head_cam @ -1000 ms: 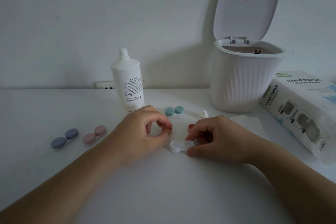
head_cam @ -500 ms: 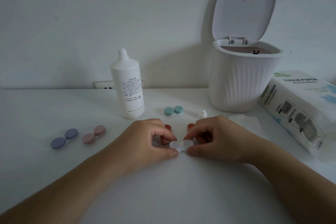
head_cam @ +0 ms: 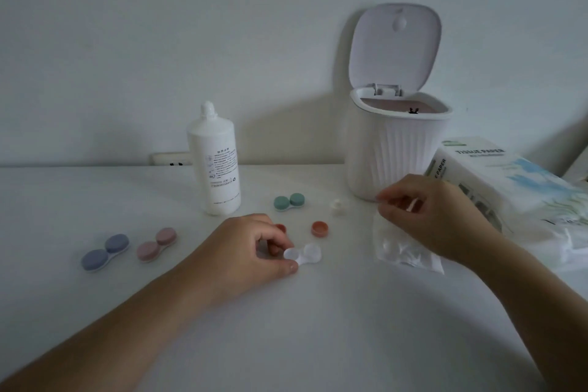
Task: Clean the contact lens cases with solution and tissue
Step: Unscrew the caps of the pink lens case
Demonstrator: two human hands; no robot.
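- Blue-lidded plastic lens case [head_cam: 105, 252] lies at the far left of the white table [head_cam: 318, 328], with a pink-lidded lens case [head_cam: 157, 244] just beside it to the right.
- White plastic solution bottle [head_cam: 214, 162] stands upright behind them, its cap off.
- Left hand [head_cam: 246, 251] rests on the table, thumb and forefinger pinching the left well of the clear, uncapped lens case [head_cam: 303, 255], which lies flat near the table's middle.
- One orange round cap [head_cam: 281, 228] peeks out behind the left hand's knuckles; a second orange cap [head_cam: 319, 228] sits open side up, just beyond the clear case.
- Green-lidded lens case [head_cam: 289, 201] lies farther back, with the small white bottle cap [head_cam: 338, 205] to its right.
- White ribbed bin [head_cam: 394, 156] stands at the back, lid raised.
- Right hand [head_cam: 429, 213] pinches the top edge of a thin white tissue [head_cam: 404, 251], whose lower part lies crumpled on the table.
- White tissue paper pack [head_cam: 515, 188] lies at the far right.
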